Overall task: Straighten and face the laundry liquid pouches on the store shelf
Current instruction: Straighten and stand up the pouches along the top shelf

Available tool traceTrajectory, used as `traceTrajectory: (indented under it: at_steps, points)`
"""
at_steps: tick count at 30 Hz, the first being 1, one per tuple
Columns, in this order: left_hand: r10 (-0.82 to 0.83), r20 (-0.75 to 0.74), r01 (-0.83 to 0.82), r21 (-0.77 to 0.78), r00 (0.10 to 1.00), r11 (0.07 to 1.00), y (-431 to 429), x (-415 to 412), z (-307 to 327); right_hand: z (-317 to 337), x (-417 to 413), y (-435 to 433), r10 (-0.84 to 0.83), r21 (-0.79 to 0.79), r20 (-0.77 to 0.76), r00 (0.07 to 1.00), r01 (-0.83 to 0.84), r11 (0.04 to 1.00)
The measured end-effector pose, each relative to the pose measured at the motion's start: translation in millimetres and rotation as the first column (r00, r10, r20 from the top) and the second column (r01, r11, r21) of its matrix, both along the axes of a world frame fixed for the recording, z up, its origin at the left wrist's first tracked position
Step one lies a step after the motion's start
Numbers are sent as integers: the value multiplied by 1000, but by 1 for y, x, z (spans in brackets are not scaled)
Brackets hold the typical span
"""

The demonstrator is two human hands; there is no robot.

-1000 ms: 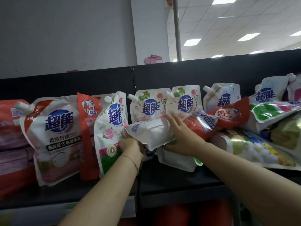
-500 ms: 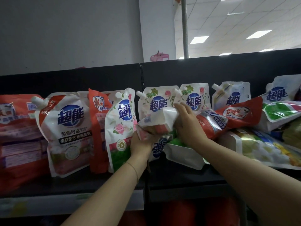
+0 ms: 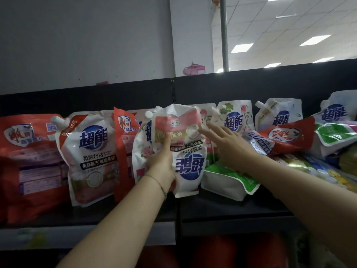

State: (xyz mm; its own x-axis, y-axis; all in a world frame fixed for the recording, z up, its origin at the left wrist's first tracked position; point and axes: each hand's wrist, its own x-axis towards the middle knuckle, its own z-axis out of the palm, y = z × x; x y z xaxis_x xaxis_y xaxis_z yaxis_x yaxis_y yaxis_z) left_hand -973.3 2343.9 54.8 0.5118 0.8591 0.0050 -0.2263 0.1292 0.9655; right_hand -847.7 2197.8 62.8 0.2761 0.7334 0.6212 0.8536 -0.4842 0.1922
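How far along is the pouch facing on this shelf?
Done: the large pink-white pouch on the left and the floral pouch at the back stand upright, logos forward. In hand: the left hand grips an upside-down pouch; the right hand is open beside it. Left: the red pouch and green pouch on the right lie toppled.

Grey wall [image 3: 77,39], metal pole [image 3: 224,35], ceiling lights [image 3: 241,48], pink object [image 3: 194,69]
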Motion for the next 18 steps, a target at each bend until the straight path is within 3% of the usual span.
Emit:
traceTrajectory:
  at_steps: [2, 3, 7, 11, 13, 18]
  points:
    - [-113, -3, 113, 15, 994, 993, -2, -6, 8, -8, 10, -5, -34, -122, -13, 999, 33, 992]
    - [-190, 16, 190, 33, 982, 981, -5, -9, 13, -13, 13, -5, -3, -99, -74, 997, -4, 995]
    - [-341, 36, 336, 104, 939, 936, -17, -15, 28, -22, 13, -2, 137, 162, -270, 953, -95, 982]
    - [-420, 274, 454, -73, 865, 888, -20, -17, 36, -21, 14, -8, 261, 318, -340, 903, -151, 936]
    - [-443, 315, 497, -112, 839, 861, -19, -17, 37, -17, 5, -11, 318, 415, -358, 878, -156, 897]
    - [-479, 249, 477, 72, 842, 876, -21, -8, 40, -13, -20, 12, 306, 502, -493, 814, -21, 865]
